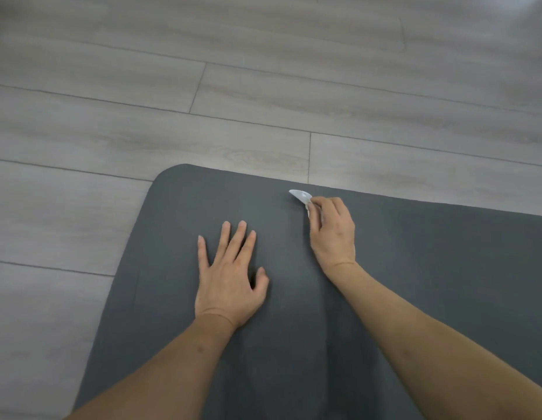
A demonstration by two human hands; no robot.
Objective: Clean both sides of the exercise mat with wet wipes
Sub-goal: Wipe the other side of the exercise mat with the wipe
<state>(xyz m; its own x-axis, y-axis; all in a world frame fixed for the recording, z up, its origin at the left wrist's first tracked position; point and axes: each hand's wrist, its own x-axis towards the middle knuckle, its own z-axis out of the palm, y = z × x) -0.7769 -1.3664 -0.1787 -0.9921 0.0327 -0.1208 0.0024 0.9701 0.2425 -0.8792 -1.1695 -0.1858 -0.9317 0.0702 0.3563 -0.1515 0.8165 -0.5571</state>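
Observation:
A dark grey exercise mat [430,268] lies flat on the floor, its rounded far-left corner in view. My left hand [230,277] presses flat on the mat with fingers spread and straight. To its right, my right hand [333,234] grips a crumpled white wet wipe [300,197] near the mat's far edge; most of the wipe is hidden under the fingers, only a pale tip sticks out. A faint damp streak runs down the mat between my hands.
Pale grey wood-look floor planks [203,101] surround the mat on the far side and the left. Nothing else stands on the floor in view.

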